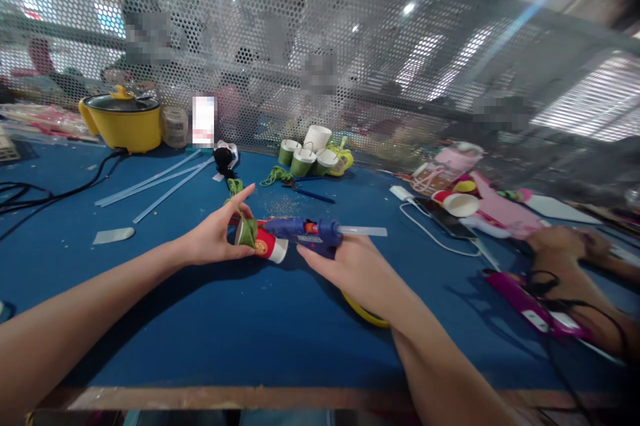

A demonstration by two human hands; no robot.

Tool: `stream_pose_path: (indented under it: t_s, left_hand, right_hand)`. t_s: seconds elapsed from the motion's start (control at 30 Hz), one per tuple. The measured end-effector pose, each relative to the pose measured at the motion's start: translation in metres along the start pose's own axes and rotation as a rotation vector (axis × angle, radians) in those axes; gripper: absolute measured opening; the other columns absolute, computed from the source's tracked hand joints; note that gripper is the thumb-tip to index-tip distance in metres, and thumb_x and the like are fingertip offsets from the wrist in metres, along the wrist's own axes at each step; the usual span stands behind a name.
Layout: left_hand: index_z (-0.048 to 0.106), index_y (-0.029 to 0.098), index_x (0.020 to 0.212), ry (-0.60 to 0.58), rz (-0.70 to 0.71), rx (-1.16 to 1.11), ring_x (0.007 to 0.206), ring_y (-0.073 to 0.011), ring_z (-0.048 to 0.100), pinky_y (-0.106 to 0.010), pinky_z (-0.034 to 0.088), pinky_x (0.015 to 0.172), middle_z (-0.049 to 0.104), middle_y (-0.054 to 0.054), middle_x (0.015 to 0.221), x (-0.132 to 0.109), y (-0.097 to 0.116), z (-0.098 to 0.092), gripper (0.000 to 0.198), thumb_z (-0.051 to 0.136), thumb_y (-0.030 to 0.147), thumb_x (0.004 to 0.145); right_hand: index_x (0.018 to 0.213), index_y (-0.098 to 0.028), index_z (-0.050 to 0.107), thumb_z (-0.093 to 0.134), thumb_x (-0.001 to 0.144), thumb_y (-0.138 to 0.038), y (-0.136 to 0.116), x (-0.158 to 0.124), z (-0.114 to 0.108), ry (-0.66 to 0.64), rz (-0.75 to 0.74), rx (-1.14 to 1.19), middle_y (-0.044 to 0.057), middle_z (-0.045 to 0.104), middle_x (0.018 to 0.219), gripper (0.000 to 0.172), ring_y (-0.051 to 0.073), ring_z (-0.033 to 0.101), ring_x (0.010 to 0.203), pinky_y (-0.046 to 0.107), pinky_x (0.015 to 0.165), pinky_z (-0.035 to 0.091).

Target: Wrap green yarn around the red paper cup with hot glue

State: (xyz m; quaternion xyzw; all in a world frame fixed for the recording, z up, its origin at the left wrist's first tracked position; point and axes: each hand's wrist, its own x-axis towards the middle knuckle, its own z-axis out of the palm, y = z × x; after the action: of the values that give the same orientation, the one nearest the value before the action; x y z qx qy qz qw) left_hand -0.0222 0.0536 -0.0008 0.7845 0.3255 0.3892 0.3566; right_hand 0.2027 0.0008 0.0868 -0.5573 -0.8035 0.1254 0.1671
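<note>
A red and white paper cup [273, 247] lies on its side above the blue table, its left part wrapped in green yarn [247, 233]. My left hand [217, 229] grips the wrapped end between thumb and fingers, with one finger raised. In my right hand [353, 266] is a blue glue gun [300, 229], a clear glue stick [367, 231] jutting from its rear. The gun's nozzle points left and meets the yarn near the cup's upper side; whether it touches is hard to tell. Green yarn trails from the cup toward a bundle behind my left hand.
Green-wrapped cups [303, 163], pliers [313, 195] and a yellow pot [125, 126] stand or lie toward the mesh screen. Clear glue sticks [167, 189] lie at left. On the right are a phone [445, 218], a purple device [525, 299] and another person's hands [555, 243].
</note>
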Motion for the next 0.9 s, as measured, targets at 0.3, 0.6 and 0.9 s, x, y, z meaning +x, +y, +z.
stream_pose_path:
  t_s: [0.3, 0.6, 0.9]
  left_hand:
    - [0.008, 0.023, 0.144, -0.009, 0.039, 0.018, 0.096, -0.0211, 0.052, -0.038, 0.046, 0.087, 0.045, -0.006, 0.105, -0.001, 0.003, 0.001, 0.096, 0.068, 0.025, 0.07]
    - [0.009, 0.022, 0.144, 0.006, 0.054, 0.054, 0.096, -0.0223, 0.052, -0.04, 0.045, 0.088, 0.047, -0.007, 0.104, 0.0, 0.004, 0.001, 0.096, 0.069, 0.026, 0.069]
    - [0.009, 0.023, 0.144, 0.034, 0.004, 0.0, 0.099, -0.0239, 0.053, -0.045, 0.044, 0.092, 0.047, -0.007, 0.105, 0.002, 0.001, 0.001, 0.098, 0.07, 0.026, 0.068]
  right_hand:
    - [0.065, -0.02, 0.058, 0.05, 0.081, -0.026, 0.006, 0.01, 0.005, 0.078, -0.117, 0.042, 0.002, 0.065, 0.066, 0.019, 0.019, 0.06, 0.064, 0.028, 0.059, 0.043]
    - [0.054, -0.02, 0.052, 0.056, 0.077, -0.028, 0.006, 0.017, 0.005, 0.019, 0.064, 0.177, -0.001, 0.055, 0.045, 0.024, 0.015, 0.054, 0.045, 0.026, 0.049, 0.04]
    - [0.061, -0.014, 0.064, 0.066, 0.072, -0.017, 0.042, 0.053, 0.002, 0.153, 0.398, 0.586, 0.003, 0.066, 0.062, 0.011, 0.009, 0.052, 0.051, 0.019, 0.048, 0.04]
